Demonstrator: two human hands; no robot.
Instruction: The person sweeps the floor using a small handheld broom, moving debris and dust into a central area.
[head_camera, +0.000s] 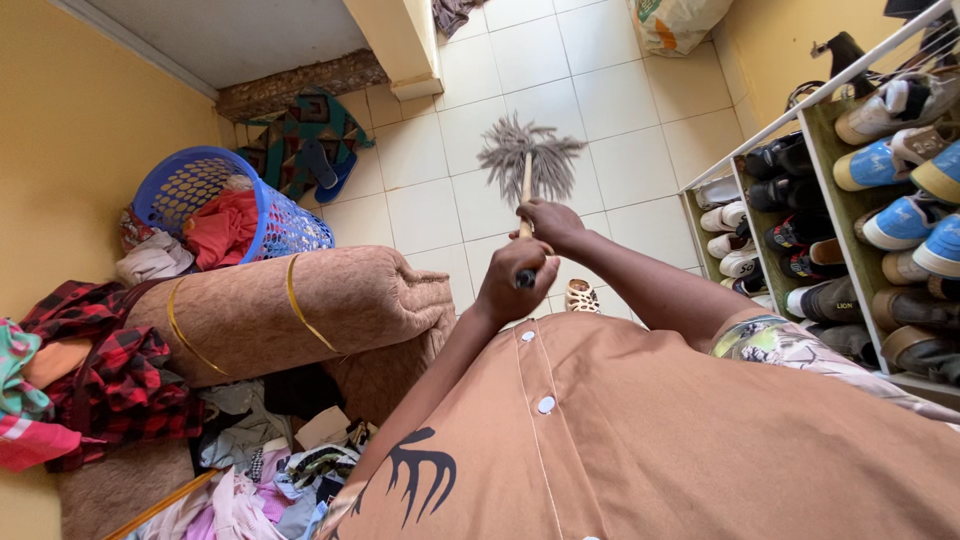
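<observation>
Mopping, mid-frame: your left hand and right hand clench the mop handle; strands on tile floor. Next stroke needs steady pull.

Both hands grip a wooden mop handle: left hand at the near end, right hand just beyond. The grey string mop head rests on the white tiled floor. Shoe rack at right; blue laundry basket at left.
</observation>
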